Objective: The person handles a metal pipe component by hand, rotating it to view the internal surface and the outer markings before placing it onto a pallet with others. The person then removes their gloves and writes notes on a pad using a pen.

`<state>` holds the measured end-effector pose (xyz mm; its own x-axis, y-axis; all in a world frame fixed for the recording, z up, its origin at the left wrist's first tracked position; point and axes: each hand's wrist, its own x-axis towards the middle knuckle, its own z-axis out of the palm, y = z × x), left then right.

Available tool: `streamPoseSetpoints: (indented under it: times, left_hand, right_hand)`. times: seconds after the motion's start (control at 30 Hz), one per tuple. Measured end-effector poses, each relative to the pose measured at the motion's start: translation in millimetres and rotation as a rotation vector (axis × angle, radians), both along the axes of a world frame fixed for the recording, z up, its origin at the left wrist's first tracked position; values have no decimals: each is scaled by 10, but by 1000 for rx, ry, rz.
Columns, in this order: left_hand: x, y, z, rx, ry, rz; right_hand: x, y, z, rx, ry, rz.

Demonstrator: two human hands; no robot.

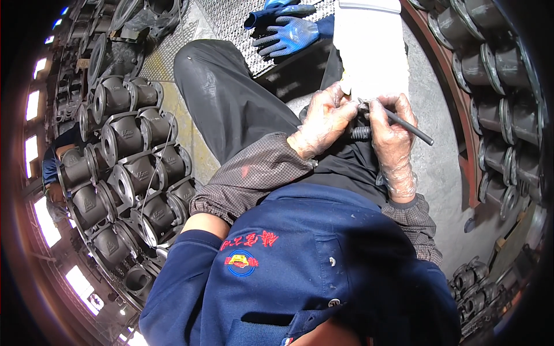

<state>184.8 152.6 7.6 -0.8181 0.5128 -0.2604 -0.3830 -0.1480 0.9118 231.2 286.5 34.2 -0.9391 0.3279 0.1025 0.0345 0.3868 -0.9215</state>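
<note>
Both my hands wear thin clear plastic gloves and meet above my lap. My right hand (395, 132) grips a slim dark rod (418, 131), its far end sticking out to the right. The fingers of my left hand (326, 118) are pinched around a small greyish metal piece (363, 106), close to my right thumb. Its exact kind is too small to tell. Just below the fingertips, between the hands, shows a ridged, thread-like cylinder (361, 134). Directly beyond the hands lies a glaring white, long flat surface (372, 52), overexposed.
Blue-and-black work gloves (294, 36) lie on a metal mesh surface (231, 20) ahead. Stacks of dark flanged valve bodies (135, 135) rise at left, with more flanged castings (490, 75) at right behind a reddish-brown metal frame (470, 144). Another person (53, 167) is at far left.
</note>
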Motion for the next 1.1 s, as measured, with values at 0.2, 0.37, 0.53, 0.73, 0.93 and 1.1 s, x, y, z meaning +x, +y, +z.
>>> streamPoseSetpoints:
  times: [0.2,0.37,0.53,0.73,0.93,1.1]
  left_hand:
    - [9,12,20,20,28,17]
    - [6,26,59,-27,10,25]
    - [-4,1,36,13,21,-2]
    - [6,32,11,13,20,40]
    - [0,36,16,12,24,24]
    - [2,23,36,-17,16,20]
  right_hand:
    - [-3,8,-7,30,5,17]
    - [0,0,8,16,2,-19]
    - [-1,14,-28,46,23,-34]
    - [-24,-12,-51,0,57,-90]
    - [1,21,-49,23,35,-37]
    - [-5,13,-38,53,13,-39]
